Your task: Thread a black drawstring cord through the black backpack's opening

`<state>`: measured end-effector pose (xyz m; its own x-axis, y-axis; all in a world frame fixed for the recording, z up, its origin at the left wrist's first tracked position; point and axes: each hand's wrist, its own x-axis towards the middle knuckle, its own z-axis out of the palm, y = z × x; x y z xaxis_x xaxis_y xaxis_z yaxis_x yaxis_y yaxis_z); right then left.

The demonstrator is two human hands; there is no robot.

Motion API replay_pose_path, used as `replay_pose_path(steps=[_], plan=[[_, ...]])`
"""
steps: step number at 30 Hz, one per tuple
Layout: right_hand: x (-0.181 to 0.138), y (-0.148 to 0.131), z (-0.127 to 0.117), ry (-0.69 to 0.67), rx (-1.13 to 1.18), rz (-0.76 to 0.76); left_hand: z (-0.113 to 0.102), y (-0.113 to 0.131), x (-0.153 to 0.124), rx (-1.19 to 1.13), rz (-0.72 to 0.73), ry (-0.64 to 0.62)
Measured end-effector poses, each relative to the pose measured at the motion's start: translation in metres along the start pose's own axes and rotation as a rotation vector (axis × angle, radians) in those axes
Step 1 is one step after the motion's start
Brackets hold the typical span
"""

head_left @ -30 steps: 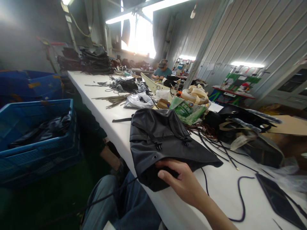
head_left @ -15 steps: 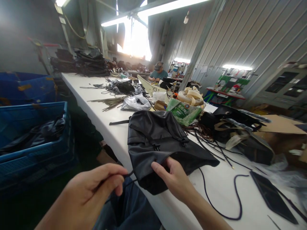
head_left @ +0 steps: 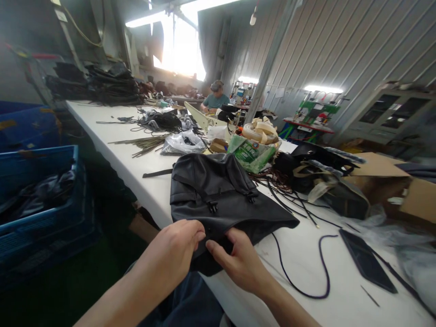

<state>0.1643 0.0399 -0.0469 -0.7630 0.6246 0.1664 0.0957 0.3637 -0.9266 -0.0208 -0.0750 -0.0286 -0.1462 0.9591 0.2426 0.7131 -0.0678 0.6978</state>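
Head view, our black leather bag at the near edge of the white desk, our left hand and right hand both pinching its near hem, green sack behind holding tan strap rolls, blue crate left holding dark fabric.
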Motion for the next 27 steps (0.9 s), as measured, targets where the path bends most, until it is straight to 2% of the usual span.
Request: replay_pose_path(steps=[9,14,20,22,24,27], plan=[[0.002,0.0,0.001,-0.003,0.013,-0.019,0.001,0.0,0.005,-0.081,-0.097,0.073],[0.002,-0.001,-0.001,-0.016,0.035,-0.017,0.007,0.006,0.009,-0.089,-0.099,0.046],[0.002,0.0,-0.017,-0.134,0.052,0.004,0.009,0.008,0.011,-0.08,-0.11,0.049],[0.004,0.002,-0.017,-0.101,0.016,-0.009,0.009,0.008,0.011,-0.108,-0.113,0.035],[0.005,0.003,-0.014,-0.011,-0.043,-0.054,0.008,0.007,0.011,-0.142,-0.118,0.039],[0.002,0.002,-0.013,0.122,-0.142,-0.111,-0.001,0.001,0.006,-0.164,-0.16,0.106]])
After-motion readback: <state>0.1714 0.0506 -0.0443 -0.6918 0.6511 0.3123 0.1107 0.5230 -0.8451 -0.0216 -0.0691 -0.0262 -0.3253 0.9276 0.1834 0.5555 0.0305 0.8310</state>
